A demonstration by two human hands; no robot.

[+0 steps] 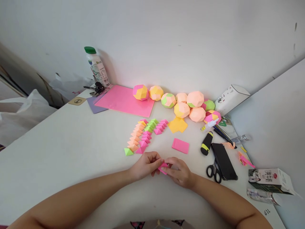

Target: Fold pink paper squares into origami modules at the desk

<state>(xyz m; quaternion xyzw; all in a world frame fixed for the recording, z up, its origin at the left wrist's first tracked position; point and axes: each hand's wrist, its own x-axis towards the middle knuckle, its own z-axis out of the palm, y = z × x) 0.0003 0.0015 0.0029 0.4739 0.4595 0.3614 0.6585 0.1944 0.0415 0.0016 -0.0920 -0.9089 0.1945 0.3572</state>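
Between both hands, low in the middle of the head view, is a small pink paper piece (163,168). My left hand (148,164) pinches its left side with thumb and fingers. From the right, my right hand (179,171) grips the same piece; the fingers hide part of its folds. Just beyond my right hand lies a stack of pink paper slips (180,145). Past my left hand stand rows of folded paper units: peach ones (135,134), green ones (151,125) and pink ones (145,138). Yellow paper pieces (177,124) lie farther back.
Several paper balls (182,110) line the wall behind a pink sheet (124,100). To the right are scissors (213,171), a phone (224,161), a box cutter (206,143), a glue bottle (209,125) and a milk carton (270,180). A green-capped bottle (97,66) and keys (97,89) stand back left.
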